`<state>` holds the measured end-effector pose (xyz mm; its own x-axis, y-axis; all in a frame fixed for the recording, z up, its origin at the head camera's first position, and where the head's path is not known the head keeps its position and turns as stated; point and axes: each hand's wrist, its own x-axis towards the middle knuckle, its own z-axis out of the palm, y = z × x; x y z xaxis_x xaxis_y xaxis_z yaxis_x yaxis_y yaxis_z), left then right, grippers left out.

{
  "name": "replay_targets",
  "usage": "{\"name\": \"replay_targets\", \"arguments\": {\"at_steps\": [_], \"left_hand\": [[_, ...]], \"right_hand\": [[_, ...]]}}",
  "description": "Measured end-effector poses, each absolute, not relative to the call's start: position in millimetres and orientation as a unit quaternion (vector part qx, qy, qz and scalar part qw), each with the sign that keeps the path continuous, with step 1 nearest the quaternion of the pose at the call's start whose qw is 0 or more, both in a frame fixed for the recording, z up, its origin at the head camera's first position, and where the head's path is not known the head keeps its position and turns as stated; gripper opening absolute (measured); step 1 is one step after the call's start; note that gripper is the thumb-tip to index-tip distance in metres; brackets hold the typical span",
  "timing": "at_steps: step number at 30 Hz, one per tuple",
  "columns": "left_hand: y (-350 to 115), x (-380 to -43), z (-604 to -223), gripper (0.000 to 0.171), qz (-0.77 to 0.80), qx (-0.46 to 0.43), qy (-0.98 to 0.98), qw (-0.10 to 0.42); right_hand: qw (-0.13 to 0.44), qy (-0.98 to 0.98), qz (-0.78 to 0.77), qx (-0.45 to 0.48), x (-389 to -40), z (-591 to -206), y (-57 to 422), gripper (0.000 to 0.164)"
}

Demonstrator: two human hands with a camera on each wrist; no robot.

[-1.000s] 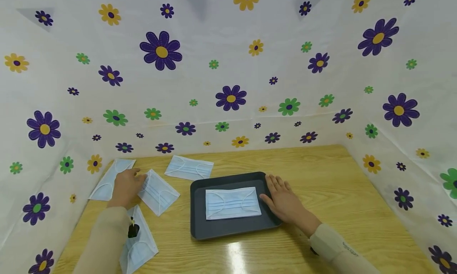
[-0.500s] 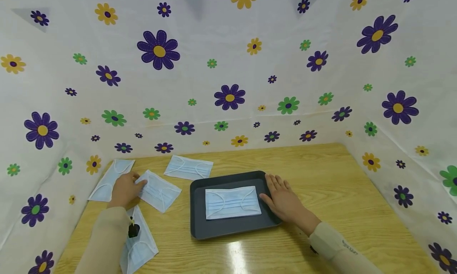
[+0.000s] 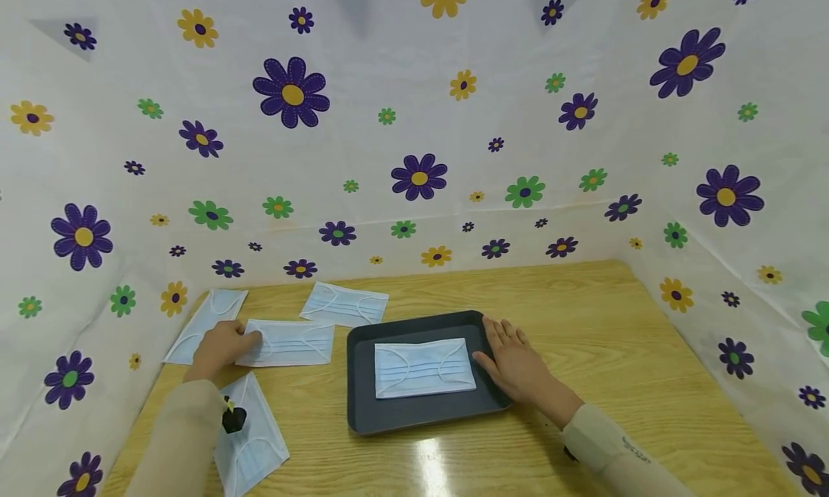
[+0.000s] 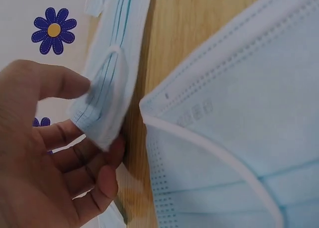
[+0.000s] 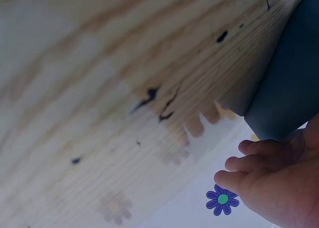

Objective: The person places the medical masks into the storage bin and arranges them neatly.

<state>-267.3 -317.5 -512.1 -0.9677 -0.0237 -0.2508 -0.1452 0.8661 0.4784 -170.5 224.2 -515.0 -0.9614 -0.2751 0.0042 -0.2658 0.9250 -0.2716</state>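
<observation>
A light blue pleated face mask (image 3: pixel 294 343) lies left of the tray, roughly level in the head view. My left hand (image 3: pixel 222 348) pinches its left end; the left wrist view shows the thumb on top and the fingers (image 4: pixel 82 158) beneath the mask's end (image 4: pixel 102 103). One more mask (image 3: pixel 376 368) lies flat inside the dark grey tray (image 3: pixel 414 416). Along the tray's right side rests my right hand (image 3: pixel 518 364), its fingers straight and thumb over the rim. In the right wrist view, the fingers (image 5: pixel 244 163) are beside the tray's outer wall (image 5: pixel 284 83).
Other masks lie on the wooden table (image 3: pixel 583 303): one at the far left corner (image 3: pixel 201 331), one behind the tray (image 3: pixel 343 304), and one near the left forearm (image 3: pixel 249 447). A white flowered cloth (image 3: pixel 363 144) walls in the back and sides.
The pinched mask has turned from a slant to nearly level, and its left end has moved down and toward me with my left hand. The right hand and tray stay put.
</observation>
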Motion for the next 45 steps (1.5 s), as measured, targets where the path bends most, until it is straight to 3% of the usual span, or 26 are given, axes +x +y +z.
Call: {"name": "replay_targets", "arguments": {"at_steps": [5,11,21,27,32,45], "left_hand": [[-317,-266,-511,0.051,0.274,-0.051,0.955,0.106],[-315,-267,-517,0.053,0.278,-0.043,0.957,0.076],[-315,-265,-521,0.065,0.376,-0.068,0.915,0.128],[-313,-263,-526,0.060,0.443,-0.093,0.878,0.153],[-311,-263,-527,0.053,0.438,-0.086,0.882,0.149],[-316,-260,-530,0.062,0.475,-0.115,0.860,0.147]], "right_hand": [[0.010,0.979,-0.152,-0.138,-169,-515,226,0.074],[0.014,0.978,-0.157,-0.136,-169,-516,226,0.074],[0.014,0.978,-0.158,-0.134,-170,-517,225,0.074],[0.016,0.979,-0.156,-0.133,-171,-519,226,0.074],[0.023,0.979,-0.159,-0.129,-171,-518,225,0.073],[0.024,0.978,-0.164,-0.127,-170,-518,225,0.073]]}}
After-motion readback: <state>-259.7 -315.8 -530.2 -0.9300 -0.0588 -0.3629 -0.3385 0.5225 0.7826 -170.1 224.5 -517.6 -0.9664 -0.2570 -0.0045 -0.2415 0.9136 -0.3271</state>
